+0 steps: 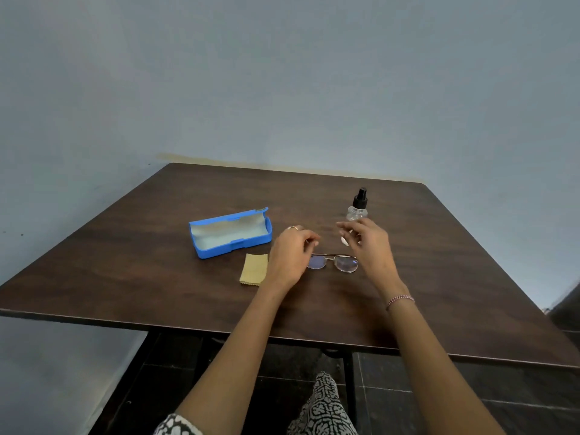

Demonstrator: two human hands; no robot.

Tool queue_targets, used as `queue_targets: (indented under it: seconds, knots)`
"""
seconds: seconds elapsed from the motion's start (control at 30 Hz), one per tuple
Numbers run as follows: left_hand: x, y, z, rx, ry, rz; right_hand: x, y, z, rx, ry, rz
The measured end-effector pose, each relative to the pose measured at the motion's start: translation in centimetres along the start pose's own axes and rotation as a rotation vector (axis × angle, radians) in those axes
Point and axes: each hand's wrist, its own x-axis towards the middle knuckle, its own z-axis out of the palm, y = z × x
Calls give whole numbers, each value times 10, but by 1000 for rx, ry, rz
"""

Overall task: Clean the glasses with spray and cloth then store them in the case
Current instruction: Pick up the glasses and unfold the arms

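A pair of thin metal-framed glasses (337, 263) lies on the dark wooden table (157, 271), lenses toward me. My left hand (290, 257) hovers over the glasses' left end with fingers loosely curled, holding nothing I can see. My right hand (368, 244) hovers above the right end, fingers spread and relaxed. A clear spray bottle (357, 207) with a black nozzle stands just behind my right hand, its lower part hidden. A yellow cloth (254, 269) lies left of my left hand. The blue case (230, 233) sits open behind the cloth.
The table's far edge meets a pale blue wall. Its near edge runs across below my forearms, with dark floor tiles and my patterned clothing beneath. Bare wood stretches to the left and right of the objects.
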Motion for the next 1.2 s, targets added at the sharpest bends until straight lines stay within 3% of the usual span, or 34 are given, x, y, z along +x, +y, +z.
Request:
queue_targets:
  seconds: [0.23, 0.63, 1.2]
  knots:
    - [0, -2, 15, -2, -22, 12, -14, 40, -11, 17, -40, 87]
    - [-1, -21, 11, -8, -32, -8, -19, 46, -18, 141, -169, 132]
    - [-1, -23, 10, -108, -144, 63, -19, 49, -18, 43, -274, 142]
